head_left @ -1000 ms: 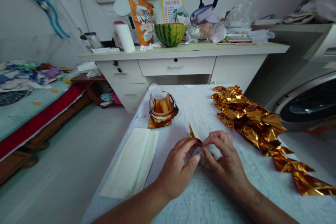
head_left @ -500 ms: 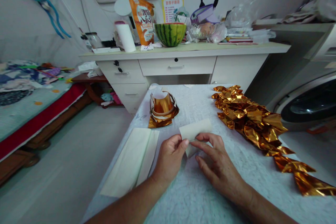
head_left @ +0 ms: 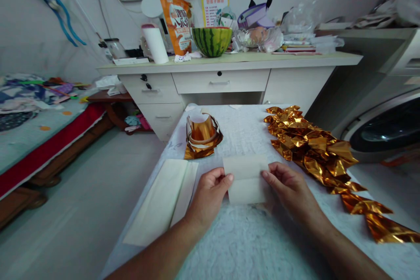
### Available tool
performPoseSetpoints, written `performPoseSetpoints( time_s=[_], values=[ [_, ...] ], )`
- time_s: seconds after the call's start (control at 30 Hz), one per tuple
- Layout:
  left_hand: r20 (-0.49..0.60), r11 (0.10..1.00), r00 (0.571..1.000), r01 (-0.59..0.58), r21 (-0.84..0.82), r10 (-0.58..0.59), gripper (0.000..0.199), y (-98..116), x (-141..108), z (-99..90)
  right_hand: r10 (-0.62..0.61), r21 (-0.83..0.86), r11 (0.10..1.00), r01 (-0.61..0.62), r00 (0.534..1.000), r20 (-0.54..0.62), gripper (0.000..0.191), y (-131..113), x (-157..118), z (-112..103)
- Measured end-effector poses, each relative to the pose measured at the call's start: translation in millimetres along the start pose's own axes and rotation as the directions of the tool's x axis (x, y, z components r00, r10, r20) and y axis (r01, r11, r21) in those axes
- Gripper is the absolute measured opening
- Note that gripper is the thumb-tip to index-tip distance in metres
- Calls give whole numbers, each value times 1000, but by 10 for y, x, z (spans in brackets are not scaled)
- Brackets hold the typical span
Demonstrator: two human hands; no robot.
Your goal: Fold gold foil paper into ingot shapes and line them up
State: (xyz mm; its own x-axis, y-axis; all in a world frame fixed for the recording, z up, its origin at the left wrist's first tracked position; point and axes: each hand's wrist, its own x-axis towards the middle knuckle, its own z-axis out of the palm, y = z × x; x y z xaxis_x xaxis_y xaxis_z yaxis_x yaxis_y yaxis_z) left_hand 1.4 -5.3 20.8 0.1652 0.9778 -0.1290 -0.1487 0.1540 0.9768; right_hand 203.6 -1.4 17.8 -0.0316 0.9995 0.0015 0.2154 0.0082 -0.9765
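Observation:
A small pale sheet of paper [head_left: 247,186] with a crease across its middle is stretched between my hands. My left hand [head_left: 211,192] pinches its left edge, thumb on top. On the opposite edge, my right hand [head_left: 288,183] grips the paper between thumb and fingers. To the left lies a stack of long pale paper strips [head_left: 155,203] on the cloth. Beyond my left hand stands a roll of shiny gold foil [head_left: 201,133]. Several folded gold foil pieces [head_left: 316,153] form a heap along the right side.
A light quilted cloth [head_left: 223,245] covers the table. Behind it is a white desk [head_left: 223,81] holding a halved watermelon [head_left: 211,41] and an orange snack bag [head_left: 177,22]. A washing machine [head_left: 387,96] stands at right, a bed [head_left: 39,140] at left.
The paper has opened out flat from a partly folded shape. My right hand has moved right, from the paper's fold to its right edge. My left hand stays nearly in place.

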Motion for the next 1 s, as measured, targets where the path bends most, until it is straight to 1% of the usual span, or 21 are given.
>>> performPoseSetpoints(
  time_s=[0.07, 0.13, 0.2, 0.27, 0.37, 0.43, 0.5, 0.57, 0.6, 0.7, 0.8, 0.9, 0.93, 1.0],
  values=[
    [-20, 998, 999, -36, 60, 37, 18, -22, 8, -21, 29, 31, 999, -29, 1000, 11, 31, 31, -2, 29],
    [-73, 984, 993, -77, 159, 90, 27, -58, 16, -47, 26, -14, 1000, -25, 1000, 6, 29, 57, -9, 57],
    [-118, 952, 984, -93, 290, 132, 37, -88, 18, -66, -15, -147, 989, 13, 1000, -13, 25, 65, -18, 76],
    [-127, 894, 978, -93, 438, 164, 40, -98, 11, -73, -70, -313, 948, 61, 997, -16, 18, 56, -25, 86],
    [-70, 744, 980, -94, 662, 187, 32, -73, -4, -69, -117, -484, 867, 116, 993, 28, 12, 34, -25, 94],
    [8, 613, 984, -119, 781, 180, 20, -46, -13, -67, -117, -541, 831, 134, 991, 66, 12, 32, -20, 100],
    [90, 478, 979, -168, 862, 182, 13, -26, -21, -68, -108, -587, 797, 143, 990, 95, 12, 39, -14, 108],
    [128, 369, 965, -207, 906, 228, 15, -17, -32, -69, -122, -621, 765, 170, 985, 119, 10, 45, -11, 112],
    [134, 335, 956, -219, 917, 260, 19, -17, -39, -69, -140, -633, 750, 191, 982, 130, 10, 42, -12, 111],
    [178, 298, 936, -271, 915, 305, 34, -28, -60, -63, -171, -636, 733, 242, 970, 173, 10, 14, -15, 80],
    [275, 246, 915, -351, 903, 296, 39, -45, -75, -51, -119, -591, 772, 233, 967, 226, 15, -8, -11, -6],
    [372, 160, 880, -429, 889, 295, 33, -63, -79, -42, -61, -527, 827, 196, 963, 262, 14, 7, 6, -123],
    [414, 148, 867, -465, 873, 277, 31, -71, -77, -41, -39, -510, 842, 179, 961, 273, 13, 13, 12, -159],
    [487, 164, 844, -525, 835, 224, 27, -89, -68, -40, -7, -482, 862, 155, 955, 296, 12, 15, 18, -220]
  ],
)
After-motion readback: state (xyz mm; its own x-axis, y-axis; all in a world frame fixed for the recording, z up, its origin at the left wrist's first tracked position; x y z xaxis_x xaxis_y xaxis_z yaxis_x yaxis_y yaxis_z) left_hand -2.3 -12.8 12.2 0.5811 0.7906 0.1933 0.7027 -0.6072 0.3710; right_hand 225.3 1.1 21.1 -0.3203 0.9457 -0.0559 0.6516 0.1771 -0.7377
